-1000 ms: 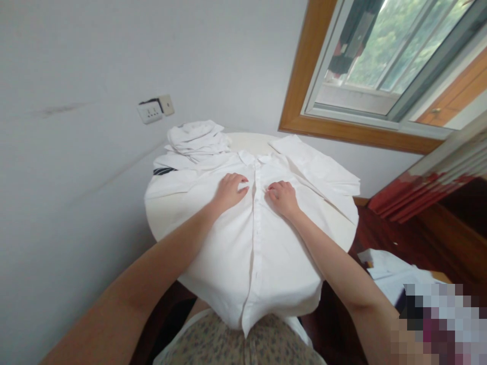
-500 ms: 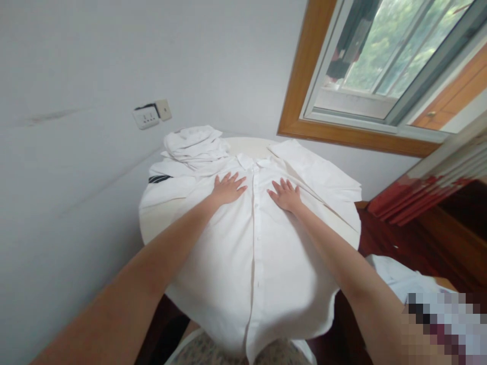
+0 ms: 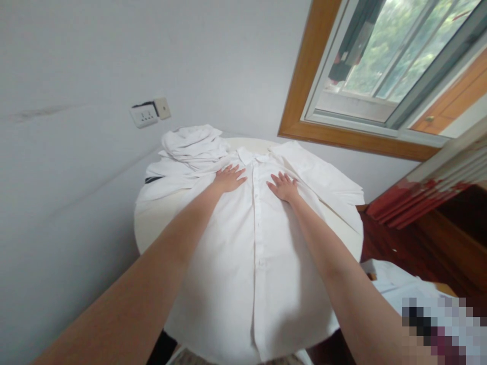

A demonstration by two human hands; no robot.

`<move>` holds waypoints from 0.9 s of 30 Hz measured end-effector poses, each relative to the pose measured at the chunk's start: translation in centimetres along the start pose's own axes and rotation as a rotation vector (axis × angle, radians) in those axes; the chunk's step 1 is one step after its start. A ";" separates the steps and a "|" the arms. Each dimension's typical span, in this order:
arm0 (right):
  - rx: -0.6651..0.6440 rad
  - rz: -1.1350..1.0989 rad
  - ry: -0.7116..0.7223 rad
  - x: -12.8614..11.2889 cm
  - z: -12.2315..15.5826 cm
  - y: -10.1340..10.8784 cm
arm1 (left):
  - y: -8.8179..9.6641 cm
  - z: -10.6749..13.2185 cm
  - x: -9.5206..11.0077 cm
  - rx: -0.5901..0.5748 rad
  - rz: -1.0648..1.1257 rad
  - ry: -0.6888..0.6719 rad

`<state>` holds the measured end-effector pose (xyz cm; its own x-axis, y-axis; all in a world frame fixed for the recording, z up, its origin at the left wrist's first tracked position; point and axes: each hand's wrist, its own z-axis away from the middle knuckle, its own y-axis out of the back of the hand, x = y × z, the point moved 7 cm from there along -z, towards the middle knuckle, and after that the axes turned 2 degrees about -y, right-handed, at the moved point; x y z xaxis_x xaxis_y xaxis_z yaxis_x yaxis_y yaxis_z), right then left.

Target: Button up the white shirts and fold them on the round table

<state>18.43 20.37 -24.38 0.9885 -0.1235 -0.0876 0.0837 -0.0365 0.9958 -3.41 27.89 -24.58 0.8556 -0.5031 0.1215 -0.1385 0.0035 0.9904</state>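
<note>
A white button-up shirt (image 3: 254, 263) lies spread front up over a small round table (image 3: 152, 223), collar at the far side. My left hand (image 3: 228, 179) lies flat with fingers stretched on the shirt's chest, left of the button strip. My right hand (image 3: 283, 186) lies flat and open on the chest, right of the strip. Neither hand holds anything. The shirt's hem hangs over the near table edge.
A pile of folded white clothes (image 3: 194, 144) sits at the table's far left, against the grey wall with a socket (image 3: 143, 115). A wood-framed window (image 3: 365, 86) is at the upper right. Red boards (image 3: 418, 197) and white cloth (image 3: 395, 284) lie to the right.
Both hands went from curled fingers to flat palms and slid up the shirt toward the collar. The view has tipped forward over the table.
</note>
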 end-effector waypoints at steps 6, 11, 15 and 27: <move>0.002 0.016 -0.006 0.0 -0.4 -0.1 | 3.4 1.8 2.9 0.352 0.008 -0.119; 0.030 0.018 -0.001 -0.1 -0.2 0.0 | 2.5 3.7 8.1 0.203 0.130 -0.370; 0.033 0.015 0.004 -0.1 -0.2 -0.1 | 0.1 7.0 9.7 0.020 0.068 -0.414; 0.193 -0.054 0.213 -1.7 3.0 2.6 | 2.7 23.1 13.6 -0.115 0.113 -0.702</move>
<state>16.58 17.47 -21.68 0.9892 0.0936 -0.1127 0.1315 -0.2278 0.9648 -3.63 1.08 -21.79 0.3117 -0.9309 0.1902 -0.1210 0.1596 0.9797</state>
